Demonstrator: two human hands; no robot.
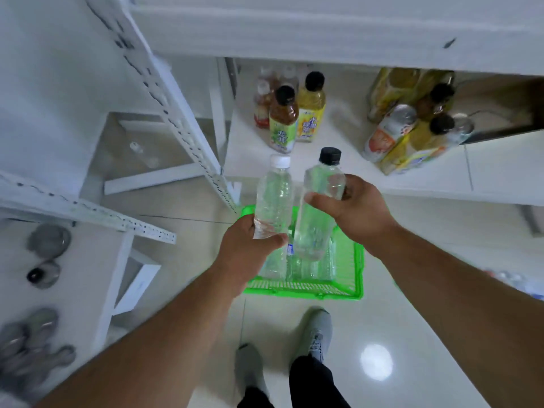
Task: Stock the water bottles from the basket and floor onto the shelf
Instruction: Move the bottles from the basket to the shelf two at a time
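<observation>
I see the left hand (245,245) gripping a white-capped bottle (273,198), the right hand (357,210) gripping a black-capped bottle (319,201), both held above the green basket (306,287) in front of the shelf (338,160). More bottles lie in the basket.
</observation>
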